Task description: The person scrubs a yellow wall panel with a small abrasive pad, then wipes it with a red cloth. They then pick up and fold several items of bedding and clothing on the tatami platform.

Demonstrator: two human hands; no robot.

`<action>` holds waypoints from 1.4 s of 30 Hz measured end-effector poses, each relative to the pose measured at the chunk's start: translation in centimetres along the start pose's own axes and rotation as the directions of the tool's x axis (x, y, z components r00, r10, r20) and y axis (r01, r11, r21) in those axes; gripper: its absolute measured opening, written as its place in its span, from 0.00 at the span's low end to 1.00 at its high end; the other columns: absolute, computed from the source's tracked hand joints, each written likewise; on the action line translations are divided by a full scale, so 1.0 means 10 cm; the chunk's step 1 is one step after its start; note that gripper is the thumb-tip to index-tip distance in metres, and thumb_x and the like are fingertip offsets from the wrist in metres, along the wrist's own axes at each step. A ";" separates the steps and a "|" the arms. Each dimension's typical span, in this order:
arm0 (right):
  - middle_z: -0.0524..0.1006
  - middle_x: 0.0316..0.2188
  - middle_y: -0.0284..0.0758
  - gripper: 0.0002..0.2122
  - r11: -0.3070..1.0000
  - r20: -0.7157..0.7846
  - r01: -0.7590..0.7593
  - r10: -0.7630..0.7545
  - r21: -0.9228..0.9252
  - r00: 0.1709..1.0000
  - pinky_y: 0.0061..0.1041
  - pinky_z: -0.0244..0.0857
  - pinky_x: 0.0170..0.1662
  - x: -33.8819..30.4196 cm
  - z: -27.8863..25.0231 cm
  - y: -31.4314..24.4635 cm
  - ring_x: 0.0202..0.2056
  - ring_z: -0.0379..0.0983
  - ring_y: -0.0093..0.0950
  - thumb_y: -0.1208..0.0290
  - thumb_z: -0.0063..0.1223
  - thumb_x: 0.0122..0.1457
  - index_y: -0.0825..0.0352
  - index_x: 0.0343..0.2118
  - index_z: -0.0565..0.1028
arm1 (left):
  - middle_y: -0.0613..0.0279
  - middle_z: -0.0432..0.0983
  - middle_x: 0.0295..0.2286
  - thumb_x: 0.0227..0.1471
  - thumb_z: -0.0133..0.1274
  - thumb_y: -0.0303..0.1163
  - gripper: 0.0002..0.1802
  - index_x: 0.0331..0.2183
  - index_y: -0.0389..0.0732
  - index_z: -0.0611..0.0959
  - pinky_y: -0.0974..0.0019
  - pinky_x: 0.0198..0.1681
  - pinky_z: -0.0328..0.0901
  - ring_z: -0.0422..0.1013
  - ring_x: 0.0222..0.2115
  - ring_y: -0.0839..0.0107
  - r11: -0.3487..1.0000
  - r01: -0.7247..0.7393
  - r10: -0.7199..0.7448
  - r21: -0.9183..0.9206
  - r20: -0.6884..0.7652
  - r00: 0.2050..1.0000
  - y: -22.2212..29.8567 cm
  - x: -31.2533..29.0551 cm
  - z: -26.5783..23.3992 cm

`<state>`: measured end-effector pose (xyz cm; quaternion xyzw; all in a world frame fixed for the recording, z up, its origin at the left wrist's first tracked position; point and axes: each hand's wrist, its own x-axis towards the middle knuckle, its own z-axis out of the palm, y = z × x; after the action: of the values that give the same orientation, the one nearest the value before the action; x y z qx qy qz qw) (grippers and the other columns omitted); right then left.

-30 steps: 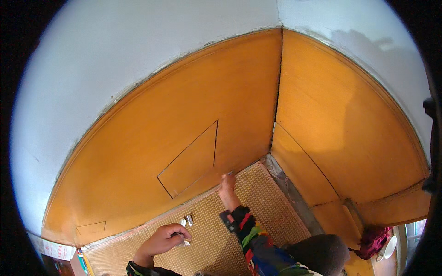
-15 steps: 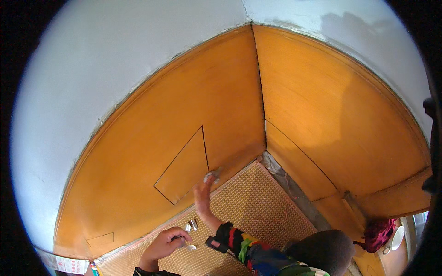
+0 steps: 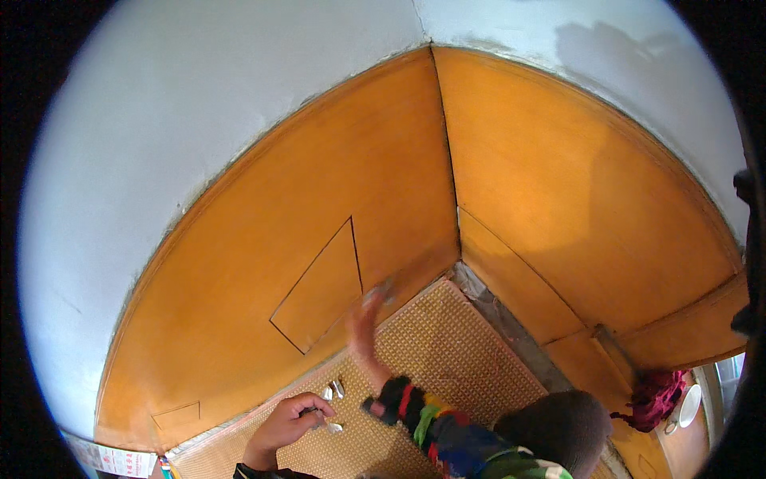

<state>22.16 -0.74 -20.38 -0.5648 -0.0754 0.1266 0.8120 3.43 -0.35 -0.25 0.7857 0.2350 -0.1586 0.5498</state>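
My left hand (image 3: 286, 425) is low over a tan woven mat (image 3: 455, 343), its thumb and curled fingers drawn together. Whatever they might hold is too small to make out. Close by its fingertips lie small shiny silver pieces, including a slim one (image 3: 338, 389) and another (image 3: 334, 428) just below the fingers. My right hand is out of view. Another person's hand (image 3: 363, 335), in a colourful patterned sleeve (image 3: 447, 431), reaches to the foot of the orange panel (image 3: 383, 176). A blurred greyish thing is at its fingertips.
A person's head in a dark cap (image 3: 554, 435) fills the lower right, close above the mat. Orange panels meet in a corner beyond the mat's far end. On the right are a dark red cloth (image 3: 658, 399) and a white bowl (image 3: 689, 405). Printed paper (image 3: 120, 461) sits at lower left.
The other person's hand has shifted slightly up and right along the panel's foot, and is blurred. My left hand stays almost where it was. The view has shifted slightly.
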 end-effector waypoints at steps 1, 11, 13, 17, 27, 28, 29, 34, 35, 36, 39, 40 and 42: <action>0.28 0.66 0.48 0.37 0.989 0.119 0.012 0.005 -0.147 0.993 0.36 0.22 0.66 -0.31 0.09 0.07 0.67 0.23 0.41 0.59 0.39 0.63 0.71 0.64 0.31 | 0.65 0.76 0.31 0.53 0.48 0.22 0.08 0.36 0.36 0.80 0.73 0.36 0.66 0.70 0.31 0.78 1.000 0.004 -0.004 0.001 0.001 1.000 0.01 0.01 0.01; 0.33 0.67 0.44 0.35 0.977 -0.361 0.172 -0.116 0.129 0.926 0.35 0.29 0.67 1.55 -1.05 0.21 0.67 0.30 0.37 0.54 0.35 0.65 0.71 0.64 0.36 | 0.65 0.76 0.30 0.54 0.48 0.23 0.08 0.36 0.36 0.80 0.72 0.36 0.67 0.71 0.31 0.78 0.999 0.044 -0.045 -0.001 -0.051 0.998 -0.09 -0.18 -0.06; 0.33 0.67 0.44 0.36 0.981 -0.352 0.158 -0.110 0.113 0.929 0.35 0.29 0.67 1.28 -0.87 0.19 0.67 0.31 0.37 0.52 0.36 0.65 0.72 0.64 0.37 | 0.64 0.76 0.30 0.54 0.48 0.23 0.08 0.36 0.36 0.80 0.72 0.36 0.67 0.71 0.31 0.77 0.999 0.038 -0.038 -0.006 -0.052 0.998 -0.10 -0.18 -0.05; 0.33 0.66 0.47 0.37 0.991 -0.088 0.100 -0.108 -0.085 0.990 0.37 0.27 0.66 0.00 -0.05 0.26 0.67 0.30 0.37 0.53 0.38 0.63 0.74 0.64 0.38 | 0.63 0.76 0.30 0.54 0.48 0.23 0.08 0.36 0.35 0.80 0.72 0.35 0.67 0.71 0.31 0.77 0.999 0.044 -0.045 -0.029 -0.036 0.998 -0.09 -0.07 -0.04; 0.37 0.66 0.51 0.33 0.989 -0.408 0.147 -0.130 0.011 0.903 0.35 0.32 0.66 1.37 -0.78 -0.04 0.67 0.34 0.41 0.66 0.37 0.61 0.77 0.63 0.38 | 0.62 0.76 0.31 0.54 0.48 0.22 0.08 0.37 0.34 0.80 0.71 0.38 0.67 0.73 0.32 0.75 0.996 0.072 -0.075 -0.059 -0.047 0.996 -0.13 -0.11 -0.05; 0.37 0.66 0.51 0.33 0.981 -0.435 0.192 -0.176 -0.007 0.883 0.35 0.32 0.66 1.27 -0.70 -0.06 0.67 0.34 0.42 0.67 0.37 0.61 0.77 0.63 0.38 | 0.62 0.76 0.31 0.54 0.48 0.22 0.08 0.37 0.34 0.80 0.71 0.38 0.67 0.73 0.32 0.75 0.996 0.064 -0.066 -0.055 -0.050 0.997 -0.13 -0.11 -0.05; 0.36 0.65 0.53 0.36 0.990 -0.356 0.125 -0.140 -0.066 0.924 0.35 0.31 0.66 0.99 -0.52 -0.06 0.66 0.33 0.44 0.65 0.39 0.60 0.76 0.63 0.36 | 0.62 0.76 0.31 0.54 0.48 0.22 0.08 0.37 0.34 0.80 0.71 0.38 0.67 0.73 0.32 0.75 0.997 0.057 -0.059 -0.048 -0.051 0.997 -0.13 -0.09 -0.06; 0.35 0.65 0.56 0.39 0.890 0.011 0.026 -0.024 -0.455 1.000 0.37 0.29 0.66 0.19 -0.05 -0.09 0.66 0.32 0.47 0.64 0.43 0.57 0.78 0.63 0.36 | 0.62 0.76 0.32 0.54 0.47 0.22 0.08 0.37 0.34 0.79 0.71 0.38 0.68 0.72 0.32 0.75 1.000 0.009 -0.009 -0.017 -0.007 1.000 -0.12 0.00 -0.09; 0.36 0.65 0.56 0.37 0.928 -0.061 -0.008 -0.016 -0.372 0.998 0.38 0.28 0.66 0.36 -0.14 -0.14 0.66 0.32 0.47 0.60 0.39 0.59 0.78 0.63 0.38 | 0.62 0.76 0.32 0.54 0.47 0.22 0.08 0.37 0.34 0.79 0.71 0.38 0.68 0.72 0.32 0.75 1.000 0.007 -0.008 -0.021 -0.012 1.000 -0.12 0.00 -0.09; 0.37 0.65 0.56 0.36 0.956 -0.151 0.026 -0.073 -0.293 0.986 0.38 0.28 0.67 0.57 -0.27 -0.22 0.66 0.32 0.47 0.59 0.37 0.60 0.78 0.63 0.38 | 0.62 0.76 0.32 0.54 0.47 0.22 0.08 0.37 0.34 0.79 0.71 0.38 0.68 0.72 0.32 0.75 1.000 0.006 -0.007 -0.025 -0.016 1.000 -0.12 -0.01 -0.09; 0.37 0.65 0.54 0.34 0.933 -0.348 0.304 -0.355 -0.193 0.868 0.38 0.26 0.67 1.29 -0.63 -0.49 0.66 0.31 0.46 0.58 0.33 0.63 0.78 0.63 0.39 | 0.61 0.76 0.30 0.55 0.47 0.22 0.07 0.35 0.33 0.79 0.71 0.37 0.68 0.73 0.32 0.74 0.999 0.004 -0.006 -0.032 -0.050 0.999 -0.12 -0.10 -0.07; 0.37 0.65 0.54 0.34 0.959 -0.346 0.212 -0.267 -0.188 0.899 0.38 0.26 0.67 1.33 -0.63 -0.56 0.66 0.31 0.46 0.57 0.33 0.63 0.78 0.63 0.39 | 0.61 0.76 0.30 0.55 0.47 0.22 0.07 0.36 0.33 0.79 0.71 0.38 0.68 0.73 0.33 0.75 0.998 0.052 -0.054 -0.039 -0.068 0.996 -0.13 -0.12 -0.08; 0.35 0.65 0.53 0.35 0.940 -0.370 0.270 -0.331 -0.208 0.868 0.38 0.25 0.67 1.15 -0.48 -0.69 0.66 0.30 0.47 0.57 0.34 0.63 0.78 0.63 0.39 | 0.61 0.76 0.31 0.55 0.47 0.23 0.08 0.36 0.33 0.79 0.71 0.38 0.68 0.73 0.33 0.75 0.995 0.084 -0.088 -0.056 -0.087 0.992 -0.13 -0.14 -0.08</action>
<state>35.22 -3.97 -15.86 -0.6189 -0.0044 -0.1258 0.7753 1.57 0.49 -0.36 0.7664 0.2970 -0.1408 0.5518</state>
